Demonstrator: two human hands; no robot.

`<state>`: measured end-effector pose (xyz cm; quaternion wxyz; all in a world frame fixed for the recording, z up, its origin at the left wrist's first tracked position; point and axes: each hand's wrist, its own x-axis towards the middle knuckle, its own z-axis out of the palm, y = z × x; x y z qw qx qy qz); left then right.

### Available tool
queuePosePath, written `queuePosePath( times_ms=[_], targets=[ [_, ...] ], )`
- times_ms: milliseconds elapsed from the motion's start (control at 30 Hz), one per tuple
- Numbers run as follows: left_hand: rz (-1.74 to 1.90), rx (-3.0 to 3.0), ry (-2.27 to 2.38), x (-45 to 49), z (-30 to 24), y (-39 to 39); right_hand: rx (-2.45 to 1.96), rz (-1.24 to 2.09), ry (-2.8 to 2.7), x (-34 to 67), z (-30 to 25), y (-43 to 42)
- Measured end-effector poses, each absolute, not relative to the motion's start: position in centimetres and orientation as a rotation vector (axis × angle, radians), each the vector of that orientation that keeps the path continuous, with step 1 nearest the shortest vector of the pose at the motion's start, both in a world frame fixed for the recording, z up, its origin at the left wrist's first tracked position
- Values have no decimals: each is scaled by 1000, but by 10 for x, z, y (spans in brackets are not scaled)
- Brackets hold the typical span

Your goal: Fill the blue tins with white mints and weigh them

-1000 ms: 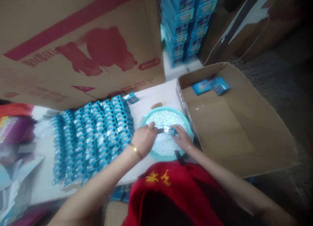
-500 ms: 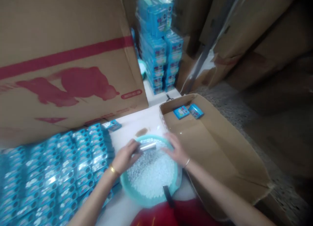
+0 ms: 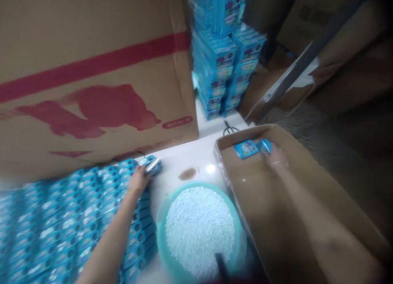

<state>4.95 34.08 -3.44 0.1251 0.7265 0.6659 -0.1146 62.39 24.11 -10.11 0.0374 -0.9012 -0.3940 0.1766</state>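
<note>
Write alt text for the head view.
The left hand grips a small blue box beside rows of blue boxes; the right hand rests on another blue box inside a cardboard carton, near a teal bowl of white pellets.

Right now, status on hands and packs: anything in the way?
Left hand on loose pack by the rows, grip unclear. Right hand in carton, at blue pack beside second pack. Basin of pellets between arms, clear of both.

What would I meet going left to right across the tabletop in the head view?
Rows of small blue packs → left hand → teal basin of white pellets → right hand.
</note>
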Motion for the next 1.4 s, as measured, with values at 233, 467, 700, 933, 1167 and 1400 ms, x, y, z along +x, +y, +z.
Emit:
queuePosePath(
  times_ms=[233,467,700,933,1167,1400],
  targets=[
    [137,2099,1921,79,-18,284,-1990,974,-220,600,-55,206],
    [441,1471,1230,205,45,150,-1465,1515,-207,458,33,105],
    [301,1389,1168,203,74,99,-1669,1212,-1009,372,51,31],
    [61,1423,943,183,74,82,-1337,1577,-1752,391,64,25],
    [-27,1882,1455,138,34,107,-1534,1770,-630,398,48,-2],
    [-564,2035,1568,96,59,96,-1459,1774,-53,385,39,-7]
  ],
)
